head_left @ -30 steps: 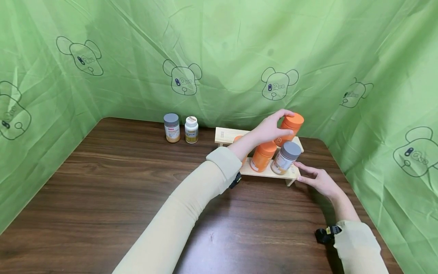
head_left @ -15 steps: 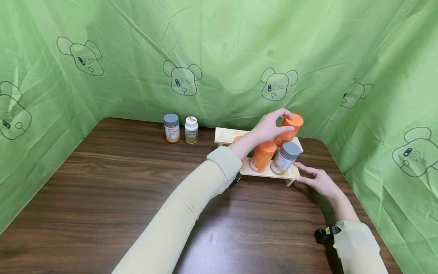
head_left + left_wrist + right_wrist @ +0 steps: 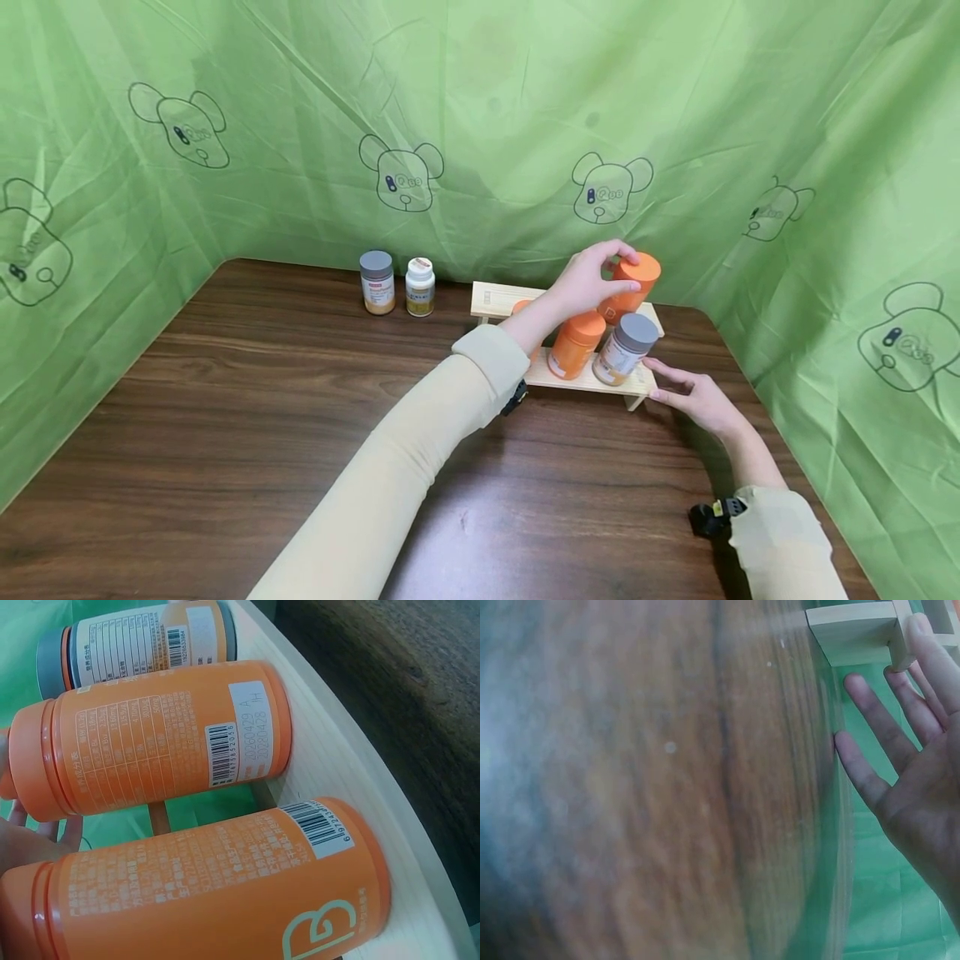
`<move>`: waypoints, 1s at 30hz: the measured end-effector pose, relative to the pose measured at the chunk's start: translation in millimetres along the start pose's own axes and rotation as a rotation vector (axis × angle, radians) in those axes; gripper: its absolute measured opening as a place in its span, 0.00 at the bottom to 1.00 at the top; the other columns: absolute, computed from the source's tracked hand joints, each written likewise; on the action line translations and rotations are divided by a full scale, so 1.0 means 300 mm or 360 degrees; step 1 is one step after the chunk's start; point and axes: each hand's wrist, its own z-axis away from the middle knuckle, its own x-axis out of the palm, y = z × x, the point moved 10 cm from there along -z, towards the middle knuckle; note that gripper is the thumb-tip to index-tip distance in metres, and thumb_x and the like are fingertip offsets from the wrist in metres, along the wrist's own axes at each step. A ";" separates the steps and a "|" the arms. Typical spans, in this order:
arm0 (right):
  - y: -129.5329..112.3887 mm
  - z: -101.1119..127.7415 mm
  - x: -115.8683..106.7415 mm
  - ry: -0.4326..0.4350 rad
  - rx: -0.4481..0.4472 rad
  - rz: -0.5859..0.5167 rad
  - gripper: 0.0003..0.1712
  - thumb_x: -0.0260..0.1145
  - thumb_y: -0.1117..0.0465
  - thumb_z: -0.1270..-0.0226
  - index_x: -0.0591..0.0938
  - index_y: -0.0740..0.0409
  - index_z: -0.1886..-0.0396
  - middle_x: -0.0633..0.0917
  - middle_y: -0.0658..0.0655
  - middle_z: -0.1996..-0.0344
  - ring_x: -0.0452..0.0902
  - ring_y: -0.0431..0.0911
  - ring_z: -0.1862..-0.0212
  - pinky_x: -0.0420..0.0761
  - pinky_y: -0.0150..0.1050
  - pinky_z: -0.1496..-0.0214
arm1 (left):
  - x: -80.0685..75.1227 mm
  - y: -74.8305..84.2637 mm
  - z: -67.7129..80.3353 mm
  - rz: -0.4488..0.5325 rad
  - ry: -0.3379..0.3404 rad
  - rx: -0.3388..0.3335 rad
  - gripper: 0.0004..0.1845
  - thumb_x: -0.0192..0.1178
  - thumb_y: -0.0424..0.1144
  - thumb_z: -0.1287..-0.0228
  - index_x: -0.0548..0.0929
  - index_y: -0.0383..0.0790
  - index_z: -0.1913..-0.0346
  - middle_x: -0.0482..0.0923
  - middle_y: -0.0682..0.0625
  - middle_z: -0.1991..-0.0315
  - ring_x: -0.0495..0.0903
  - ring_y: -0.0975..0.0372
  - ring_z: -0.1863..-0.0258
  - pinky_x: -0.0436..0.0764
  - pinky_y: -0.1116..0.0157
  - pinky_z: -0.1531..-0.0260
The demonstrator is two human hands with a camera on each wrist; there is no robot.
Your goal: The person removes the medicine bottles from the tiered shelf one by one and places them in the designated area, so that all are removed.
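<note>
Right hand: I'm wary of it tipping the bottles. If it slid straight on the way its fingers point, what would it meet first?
The right hand already touches the wooden rack at its end. Beyond that, probably the grey-capped bottle; depth is unclear.

— What colours are the bottles on the rack [image 3: 498, 297]?
— Pale wood rack. Two bottles [image 3: 576, 343] are all orange with white print; a third [image 3: 624, 347] has a grey cap and white label.
— And the backdrop?
— Green cloth [image 3: 480, 125] with dark outlined bear heads. The table [image 3: 262, 400] is dark brown woodgrain; sleeves [image 3: 420, 450] are cream.
</note>
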 end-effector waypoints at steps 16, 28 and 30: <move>0.001 0.002 -0.003 0.0015 -0.0010 0.0018 0.32 0.66 0.53 0.38 0.70 0.42 0.33 0.71 0.52 0.35 0.60 0.29 0.36 0.58 0.17 0.43 | -0.033 0.006 0.013 -0.0043 0.0116 -0.0010 0.19 0.68 0.42 0.44 0.80 0.46 0.48 0.77 0.56 0.48 0.76 0.67 0.55 0.74 0.76 0.52; 0.008 0.001 -0.002 0.0010 0.0000 0.0068 0.31 0.65 0.51 0.37 0.69 0.39 0.33 0.71 0.51 0.35 0.60 0.33 0.35 0.59 0.19 0.42 | -0.073 0.024 0.033 0.0007 0.0161 -0.0035 0.20 0.68 0.44 0.44 0.79 0.48 0.47 0.75 0.56 0.46 0.77 0.64 0.54 0.76 0.72 0.51; 0.007 0.002 -0.002 0.0011 0.0001 0.0070 0.31 0.65 0.51 0.37 0.69 0.39 0.33 0.71 0.51 0.35 0.60 0.33 0.35 0.59 0.18 0.42 | -0.081 0.033 0.039 0.0023 0.0169 -0.0036 0.20 0.68 0.44 0.44 0.79 0.48 0.47 0.75 0.56 0.46 0.77 0.64 0.55 0.76 0.70 0.51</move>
